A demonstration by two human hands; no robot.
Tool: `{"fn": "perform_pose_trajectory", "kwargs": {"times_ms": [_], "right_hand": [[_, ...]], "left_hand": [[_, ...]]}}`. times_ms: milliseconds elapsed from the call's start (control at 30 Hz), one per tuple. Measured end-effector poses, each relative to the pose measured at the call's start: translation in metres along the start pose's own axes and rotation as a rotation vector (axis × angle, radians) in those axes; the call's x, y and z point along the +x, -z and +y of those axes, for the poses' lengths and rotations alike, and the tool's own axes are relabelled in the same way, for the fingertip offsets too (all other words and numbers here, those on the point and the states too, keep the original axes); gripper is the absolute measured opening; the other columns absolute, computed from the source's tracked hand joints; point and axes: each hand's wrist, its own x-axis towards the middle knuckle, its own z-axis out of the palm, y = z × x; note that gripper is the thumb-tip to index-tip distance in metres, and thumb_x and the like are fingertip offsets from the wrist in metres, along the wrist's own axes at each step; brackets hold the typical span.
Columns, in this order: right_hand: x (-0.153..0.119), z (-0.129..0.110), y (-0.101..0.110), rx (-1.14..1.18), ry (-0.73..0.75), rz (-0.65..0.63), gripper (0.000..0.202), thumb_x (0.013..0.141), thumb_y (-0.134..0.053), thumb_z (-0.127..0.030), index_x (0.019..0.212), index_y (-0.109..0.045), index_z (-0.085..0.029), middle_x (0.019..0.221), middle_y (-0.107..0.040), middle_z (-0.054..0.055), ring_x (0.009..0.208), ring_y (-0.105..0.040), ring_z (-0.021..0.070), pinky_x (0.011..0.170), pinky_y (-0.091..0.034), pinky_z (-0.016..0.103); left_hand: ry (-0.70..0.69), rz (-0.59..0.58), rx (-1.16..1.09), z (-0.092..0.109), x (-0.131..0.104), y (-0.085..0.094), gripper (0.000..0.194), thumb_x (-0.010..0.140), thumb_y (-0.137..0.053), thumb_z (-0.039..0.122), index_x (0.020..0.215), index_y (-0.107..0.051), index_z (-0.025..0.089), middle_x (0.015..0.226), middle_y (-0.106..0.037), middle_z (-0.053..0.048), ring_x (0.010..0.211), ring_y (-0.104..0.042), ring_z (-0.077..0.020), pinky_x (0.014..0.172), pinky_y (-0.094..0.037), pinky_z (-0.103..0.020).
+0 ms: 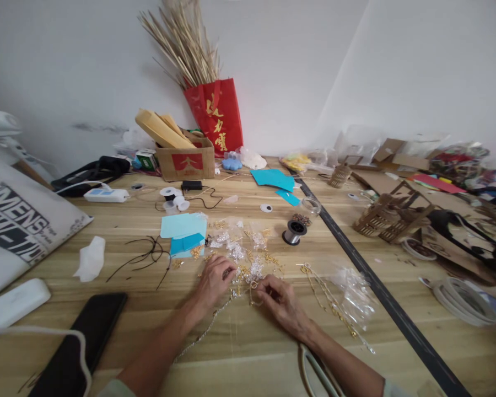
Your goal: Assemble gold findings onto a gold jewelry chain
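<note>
My left hand (215, 280) rests on the wooden table with its fingers curled together beside a pile of small silver and gold jewelry findings (255, 269); whatever its fingertips hold is hidden. A silver chain (206, 330) runs from near those fingertips toward the front edge. My right hand (280, 298) is closed in a pinch on a thin pale gold chain (252, 293), which forms a small loop at the edge of the pile. To the right lie longer gold and silver chains (330, 300). Curved pale handles (316, 368) of a tool show beneath my right forearm.
A wire spool (294, 232) and a jar of beads (308, 210) stand behind my right hand. Blue paper sheets (184, 229) and black cord (149, 256) lie left. A black phone (80, 342) is near front left. Clear plastic bags (353, 295) lie right, beside a dark strip (367, 281).
</note>
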Motion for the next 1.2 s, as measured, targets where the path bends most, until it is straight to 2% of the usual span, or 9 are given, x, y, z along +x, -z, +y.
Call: {"fn": "perform_pose_trajectory", "kwargs": {"times_ms": [300, 467, 633, 900, 1033, 1200], "right_hand": [[0.0004, -0.0008, 0.0003, -0.005, 0.018, 0.003, 0.015, 0.086, -0.053, -0.025, 0.074, -0.057, -0.017, 0.065, -0.056, -0.001, 0.058, -0.048, 0.0109, 0.053, -0.036, 0.021], [0.0002, -0.0031, 0.0009, -0.015, 0.014, 0.004, 0.015, 0.086, -0.052, -0.024, 0.074, -0.057, -0.017, 0.065, -0.056, -0.001, 0.059, -0.048, 0.0111, 0.054, -0.037, 0.022], [0.0001, -0.0012, 0.0001, 0.001, 0.018, 0.007, 0.015, 0.086, -0.053, -0.026, 0.074, -0.057, -0.017, 0.064, -0.056, -0.001, 0.058, -0.048, 0.0111, 0.053, -0.037, 0.021], [0.0004, 0.0007, -0.0005, 0.006, 0.013, 0.002, 0.015, 0.086, -0.053, -0.026, 0.074, -0.057, -0.017, 0.064, -0.056, -0.001, 0.057, -0.047, 0.0105, 0.052, -0.036, 0.021], [0.0004, -0.0006, 0.0001, -0.003, 0.015, 0.005, 0.016, 0.086, -0.054, -0.027, 0.073, -0.057, -0.018, 0.064, -0.056, -0.001, 0.056, -0.047, 0.0106, 0.052, -0.036, 0.021], [0.0003, -0.0006, 0.0003, -0.013, 0.001, 0.003, 0.015, 0.085, -0.053, -0.026, 0.074, -0.056, -0.017, 0.064, -0.056, -0.001, 0.056, -0.047, 0.0108, 0.052, -0.036, 0.021]], "left_hand": [[0.215, 0.102, -0.241, 0.0028, 0.0026, 0.0073, 0.008, 0.075, -0.061, 0.018, 0.071, -0.067, 0.016, 0.076, -0.07, -0.005, 0.073, -0.063, -0.018, 0.069, -0.05, -0.029], [0.269, 0.088, -0.388, 0.0045, 0.0031, 0.0092, 0.009, 0.074, -0.061, 0.021, 0.072, -0.067, 0.015, 0.07, -0.07, -0.003, 0.065, -0.064, -0.0162, 0.063, -0.051, -0.026], [0.253, 0.113, -0.403, 0.0028, 0.0035, 0.0063, 0.006, 0.071, -0.063, 0.019, 0.071, -0.068, 0.016, 0.071, -0.071, -0.003, 0.068, -0.065, -0.0166, 0.063, -0.052, -0.026], [0.151, 0.094, -0.214, 0.0013, 0.003, 0.0056, 0.008, 0.071, -0.064, 0.012, 0.068, -0.068, 0.018, 0.073, -0.071, -0.003, 0.074, -0.063, -0.0185, 0.072, -0.049, -0.03], [0.113, 0.085, -0.194, -0.0014, 0.0029, 0.0044, 0.009, 0.072, -0.064, 0.012, 0.07, -0.069, 0.019, 0.077, -0.072, -0.004, 0.078, -0.063, -0.0193, 0.076, -0.048, -0.032], [0.091, 0.102, -0.198, -0.0035, 0.0044, 0.0102, 0.008, 0.075, -0.064, 0.014, 0.071, -0.069, 0.019, 0.075, -0.071, -0.003, 0.076, -0.061, -0.0189, 0.076, -0.046, -0.032]]}}
